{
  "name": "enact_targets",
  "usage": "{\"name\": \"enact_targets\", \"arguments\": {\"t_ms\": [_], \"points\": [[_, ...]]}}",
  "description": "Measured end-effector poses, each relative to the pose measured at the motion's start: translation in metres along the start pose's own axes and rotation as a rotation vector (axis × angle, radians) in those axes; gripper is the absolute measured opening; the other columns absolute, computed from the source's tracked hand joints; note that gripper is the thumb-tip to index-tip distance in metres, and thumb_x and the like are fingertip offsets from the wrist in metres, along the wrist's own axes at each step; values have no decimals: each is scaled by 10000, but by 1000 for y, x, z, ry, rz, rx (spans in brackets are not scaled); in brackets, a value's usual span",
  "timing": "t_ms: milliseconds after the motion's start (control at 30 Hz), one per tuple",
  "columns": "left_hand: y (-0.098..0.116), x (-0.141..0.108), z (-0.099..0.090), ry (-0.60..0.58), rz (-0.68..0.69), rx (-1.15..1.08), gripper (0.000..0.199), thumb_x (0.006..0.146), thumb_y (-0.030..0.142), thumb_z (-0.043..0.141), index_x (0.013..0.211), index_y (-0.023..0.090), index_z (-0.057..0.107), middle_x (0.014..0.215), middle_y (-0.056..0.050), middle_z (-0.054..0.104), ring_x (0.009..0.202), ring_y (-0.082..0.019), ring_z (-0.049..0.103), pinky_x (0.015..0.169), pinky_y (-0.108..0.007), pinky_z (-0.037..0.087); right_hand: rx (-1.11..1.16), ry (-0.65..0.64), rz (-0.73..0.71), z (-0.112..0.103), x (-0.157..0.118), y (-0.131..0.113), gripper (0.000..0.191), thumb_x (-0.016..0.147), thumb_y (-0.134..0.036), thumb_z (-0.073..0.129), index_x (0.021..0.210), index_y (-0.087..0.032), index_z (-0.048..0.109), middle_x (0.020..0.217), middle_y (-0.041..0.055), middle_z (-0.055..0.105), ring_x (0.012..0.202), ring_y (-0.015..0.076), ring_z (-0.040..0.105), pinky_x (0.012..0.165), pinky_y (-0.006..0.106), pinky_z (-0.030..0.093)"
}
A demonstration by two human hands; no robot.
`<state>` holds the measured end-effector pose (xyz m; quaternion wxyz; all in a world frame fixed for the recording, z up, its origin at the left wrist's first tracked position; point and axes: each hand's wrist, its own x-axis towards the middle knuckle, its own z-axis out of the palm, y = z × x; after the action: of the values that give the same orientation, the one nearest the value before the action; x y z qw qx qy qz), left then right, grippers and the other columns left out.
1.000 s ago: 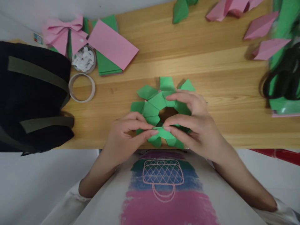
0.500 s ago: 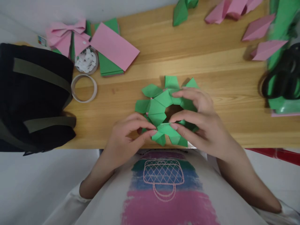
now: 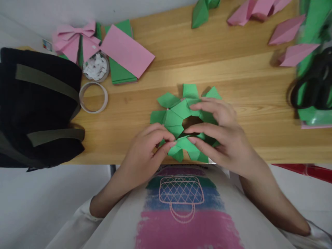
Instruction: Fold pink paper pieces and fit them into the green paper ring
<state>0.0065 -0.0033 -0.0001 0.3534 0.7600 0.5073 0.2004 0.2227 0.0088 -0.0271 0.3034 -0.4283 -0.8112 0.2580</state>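
Observation:
A ring of folded green paper (image 3: 173, 118) with flaps sticking outward lies near the table's front edge. Small bits of pink show between its pieces, and wood is visible through its centre hole. My left hand (image 3: 147, 148) pinches the ring's near left side between thumb and forefinger. From the right, my right hand (image 3: 225, 135) grips the near rim with thumb and forefinger, while its other fingers rest over the far right part. That hand hides much of the ring's right side.
On the left stand a black bag (image 3: 38, 107), a tape roll (image 3: 93, 111), a tub of white bits (image 3: 96, 67), a pink paper bow (image 3: 76, 36) and stacked paper (image 3: 127, 52). At right are folded pink pieces (image 3: 287, 30) and black scissors (image 3: 311, 86); a green piece (image 3: 200, 14) lies behind.
My left hand has shifted slightly right along the ring, its fingertips now closer to my right thumb. My right forefinger has moved a little left. The ring stays in nearly the same place.

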Motion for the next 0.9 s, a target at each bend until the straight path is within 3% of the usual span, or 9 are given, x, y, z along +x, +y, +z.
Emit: {"name": "enact_targets", "arguments": {"t_ms": [200,333,500,600,700,900], "points": [[-1,-1,-4,-20,59,75,51,905,241,598,876,241,640,873,9,656,792,-136,625,709,-282,516,-7,-10,2,-1,-1,-1,42,884,-264,629,876,-247,667,1286,90,593,1307,339,474,1022,578,403],[-10,-1,-19,-59,117,153,64,899,300,618,945,271,651,892,12,663,816,-144,639,716,-278,524,18,-45,20,-5,-3,-1,69,895,-260,608,856,-258,665,1303,71,574,1318,334,458,1042,583,378],[-13,16,-35,-146,386,346,274,886,395,627,1135,283,601,1130,-28,626,1048,-196,597,951,-398,494,34,-69,-34,-8,-5,1,51,874,-224,622,882,-222,672,1308,104,540,1325,351,429,1055,605,349],[0,35,-34,-233,300,279,153,874,368,627,1012,300,624,1154,12,619,1143,-209,564,1010,-431,471,31,-69,-73,-8,-5,0,60,859,-220,635,904,-207,672,1293,118,538,1318,358,431,1062,597,350],[11,50,-30,-319,245,183,80,870,317,629,848,249,594,1103,16,630,1152,-196,568,972,-404,504,8,-73,-60,-8,-6,-2,70,867,-248,625,911,-229,675,1299,100,550,1317,353,444,1068,586,356],[1,52,-27,-447,254,129,111,816,282,691,804,234,591,1149,-23,629,1273,-234,494,936,-396,531,24,-88,-68,-9,-10,-4,73,856,-280,631,886,-251,691,1320,89,533,1342,358,418,1065,597,347]]}}
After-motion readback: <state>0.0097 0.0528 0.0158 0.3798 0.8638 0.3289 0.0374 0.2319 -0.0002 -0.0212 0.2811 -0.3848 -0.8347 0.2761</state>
